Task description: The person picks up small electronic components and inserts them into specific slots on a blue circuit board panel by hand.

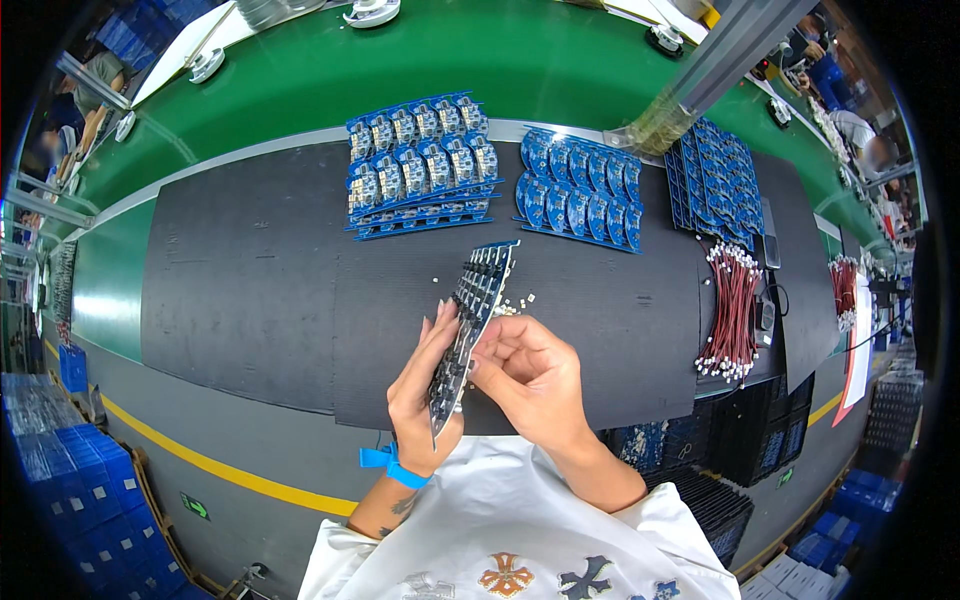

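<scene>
- Head view: left hand [418, 388] partly closed around lower part of blue circuit-board panel [480, 295], fingers along its left face; panel steeply tilted, between both hands, above worktop [250, 280].
- Right hand [540, 375] half curled, thumb and fingertips close together at panel's right face; can't tell if a small part is pinched.
- Small white pieces [530, 299] loose just beyond right hand.
- Board stack [420, 165] beyond left hand, second stack [580, 190] beyond right hand.
- Third stack [715, 180] farther right, red wire bundle [730, 310] well right of right hand.
</scene>
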Demonstrator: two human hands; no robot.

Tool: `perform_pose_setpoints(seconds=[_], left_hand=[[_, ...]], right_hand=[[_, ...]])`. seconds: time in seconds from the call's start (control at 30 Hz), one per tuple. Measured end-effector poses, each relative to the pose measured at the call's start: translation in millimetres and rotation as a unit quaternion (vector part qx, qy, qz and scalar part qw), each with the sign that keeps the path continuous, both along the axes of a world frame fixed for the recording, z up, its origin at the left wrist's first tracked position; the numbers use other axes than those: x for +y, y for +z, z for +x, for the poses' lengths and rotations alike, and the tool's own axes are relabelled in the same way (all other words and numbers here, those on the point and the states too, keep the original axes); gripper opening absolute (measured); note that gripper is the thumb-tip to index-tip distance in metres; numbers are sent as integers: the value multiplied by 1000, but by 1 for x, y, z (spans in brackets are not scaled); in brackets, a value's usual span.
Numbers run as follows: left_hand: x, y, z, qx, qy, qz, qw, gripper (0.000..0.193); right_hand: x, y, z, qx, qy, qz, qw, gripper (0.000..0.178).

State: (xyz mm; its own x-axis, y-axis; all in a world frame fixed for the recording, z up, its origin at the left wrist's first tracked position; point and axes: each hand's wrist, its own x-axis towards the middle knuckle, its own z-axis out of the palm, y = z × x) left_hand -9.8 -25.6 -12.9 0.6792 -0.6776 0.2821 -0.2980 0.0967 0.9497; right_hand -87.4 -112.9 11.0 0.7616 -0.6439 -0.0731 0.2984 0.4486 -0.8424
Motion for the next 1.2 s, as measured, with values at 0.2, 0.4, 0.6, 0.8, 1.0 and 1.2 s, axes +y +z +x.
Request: perform_pose_setpoints(seconds=[0.2, 0.4, 0.6, 0.8, 1.0, 1.2], left_hand=[[2, 3, 1, 47, 16, 36, 998, 44], [-1, 0, 2, -7, 12, 18, 1000, 46], [-1, 1, 2, -27, 9, 19, 999, 43], [3, -1, -1, -31, 0, 22, 999, 45], [-1, 1, 4, -70, -5, 37, 997, 45], [-2, 1, 7, -65, -1, 42, 997, 45]], right_hand=[[0, 0, 0, -3, 10, -31, 999, 21], [1, 11, -1, -53, 1, -15, 998, 23], [-1, 10, -7, -19, 33, 10, 999, 20], [-1, 10, -6, -20, 14, 21, 999, 18], [-9, 6, -6, -58, 31, 45, 997, 18], [-10, 13, -9, -28, 39, 28, 998, 17]])
